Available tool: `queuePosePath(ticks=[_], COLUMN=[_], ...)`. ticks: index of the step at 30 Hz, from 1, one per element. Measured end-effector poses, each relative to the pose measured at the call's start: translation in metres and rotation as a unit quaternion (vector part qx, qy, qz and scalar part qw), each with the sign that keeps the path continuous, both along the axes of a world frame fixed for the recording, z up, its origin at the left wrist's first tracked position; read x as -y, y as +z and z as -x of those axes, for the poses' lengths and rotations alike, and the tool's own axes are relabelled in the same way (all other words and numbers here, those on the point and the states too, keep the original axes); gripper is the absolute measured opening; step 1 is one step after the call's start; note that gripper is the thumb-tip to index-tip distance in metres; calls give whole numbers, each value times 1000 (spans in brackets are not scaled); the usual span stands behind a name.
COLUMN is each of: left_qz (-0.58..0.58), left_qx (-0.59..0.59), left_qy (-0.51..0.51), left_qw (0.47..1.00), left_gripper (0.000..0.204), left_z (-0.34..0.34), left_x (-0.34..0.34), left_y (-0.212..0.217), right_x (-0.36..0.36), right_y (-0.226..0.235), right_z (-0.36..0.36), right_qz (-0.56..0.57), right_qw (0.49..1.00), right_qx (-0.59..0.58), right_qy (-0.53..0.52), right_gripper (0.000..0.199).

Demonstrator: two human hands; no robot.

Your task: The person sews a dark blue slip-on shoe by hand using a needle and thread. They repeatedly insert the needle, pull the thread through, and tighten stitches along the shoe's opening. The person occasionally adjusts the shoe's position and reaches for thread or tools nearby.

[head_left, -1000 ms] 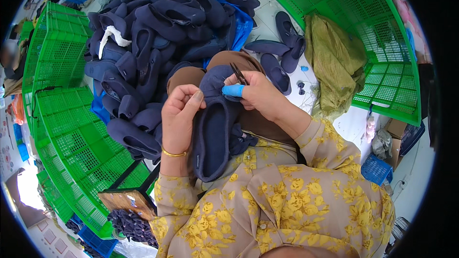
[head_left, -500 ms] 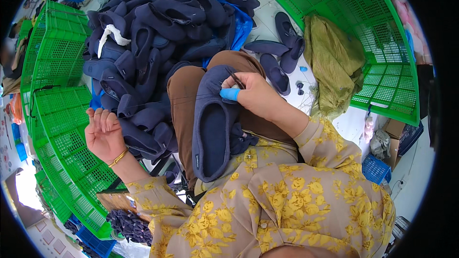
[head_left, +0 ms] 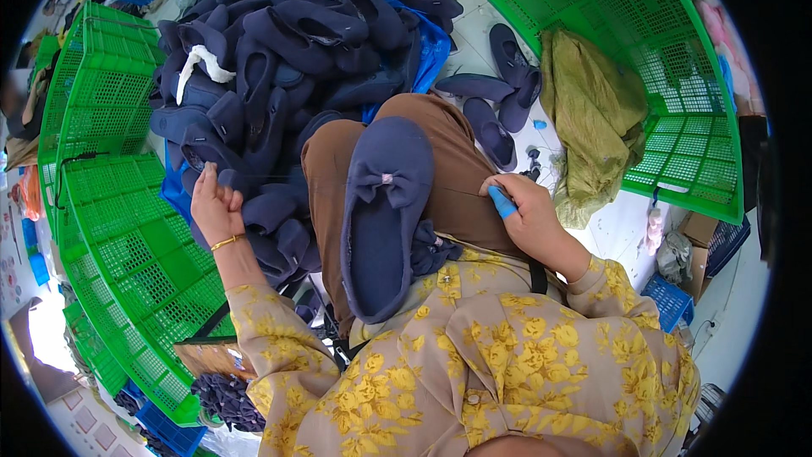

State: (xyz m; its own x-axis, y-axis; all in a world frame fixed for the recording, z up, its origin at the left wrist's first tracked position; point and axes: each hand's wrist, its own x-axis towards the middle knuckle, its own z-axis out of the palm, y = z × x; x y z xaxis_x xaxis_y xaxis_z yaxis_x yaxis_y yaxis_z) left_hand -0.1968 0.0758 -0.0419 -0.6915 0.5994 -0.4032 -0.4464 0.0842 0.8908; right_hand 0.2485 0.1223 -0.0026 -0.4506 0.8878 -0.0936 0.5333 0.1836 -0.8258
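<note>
A navy slipper (head_left: pixel 376 254) lies sole down on my lap, toe away from me. On its upper sits a navy bow (head_left: pixel 390 182) with a small pale centre. To its left my left hand (head_left: pixel 218 207) is raised, fingertips pinched on a thin thread (head_left: pixel 283 176) that runs faintly toward the slipper. My right hand (head_left: pixel 534 222), blue tape around one digit, is closed beside my right thigh, apart from the slipper; what it holds is hidden. Another navy bow (head_left: pixel 433 251) rests against the slipper's right side.
A big heap of navy slippers (head_left: pixel 288 42) lies ahead and to the left, partly on blue sheeting. Green crates (head_left: pixel 127 254) flank me on the left, another green crate (head_left: pixel 685 152) on the right. An olive sack (head_left: pixel 588 110) and several loose slippers (head_left: pixel 512 76) lie ahead right.
My right hand has left the slipper and moved right and down toward me; the dark tool seen in it no longer shows. The bow is uncovered. My left hand has moved right, its fingers now pinched.
</note>
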Motion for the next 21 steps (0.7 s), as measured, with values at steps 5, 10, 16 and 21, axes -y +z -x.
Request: queuePosePath(ticks=[5, 10, 16, 21], left_qz=[45, 126, 36, 11], left_qx=[-11, -317, -548, -559], left_qy=[-26, -103, -350, -318], left_qw=[999, 934, 759, 765], left_gripper=[27, 13, 22, 24], left_z=[-9, -46, -184, -204], left_x=[-23, -29, -23, -18], left_y=[18, 51, 55, 32], right_x=[1, 6, 8, 12], right_y=[7, 4, -2, -17], right_z=[-8, -10, -9, -19], right_qz=[114, 104, 62, 114], right_qw=[993, 994, 998, 982], right_qx=[-12, -15, -23, -42], right_qy=[-18, -14, -14, -144], right_gripper=[9, 10, 11, 24])
